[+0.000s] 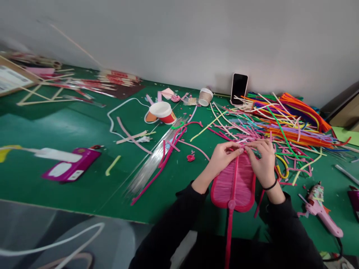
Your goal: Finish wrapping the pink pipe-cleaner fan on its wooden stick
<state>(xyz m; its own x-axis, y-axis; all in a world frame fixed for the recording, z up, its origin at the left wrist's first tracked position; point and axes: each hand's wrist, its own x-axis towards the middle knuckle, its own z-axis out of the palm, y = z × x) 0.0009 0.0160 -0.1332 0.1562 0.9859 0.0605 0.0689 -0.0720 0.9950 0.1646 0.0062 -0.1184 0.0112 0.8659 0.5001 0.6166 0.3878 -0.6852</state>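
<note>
A pink fan-shaped piece [244,183] made of pipe cleaners lies close to my body. It has a darker pink rim, a centre rib and a long stem pointing toward me. My left hand [221,160] pinches its far edge near the top of the rib. From the other side, my right hand [262,160] pinches the same edge, the fingertips of both hands nearly meeting. The fingers hide what exactly lies between them. Just beyond my hands are scattered pink pipe-cleaner offcuts [246,130]. Yellow-handled scissors [284,167] lie right of my right hand, partly covered.
On the green table [92,194] are a pink glue gun [322,215], bundles of coloured pipe cleaners [305,116], a wire bundle [153,160], a red-and-white paper cup [165,113] and a purple box [73,164]. A phone [239,89] leans against the wall.
</note>
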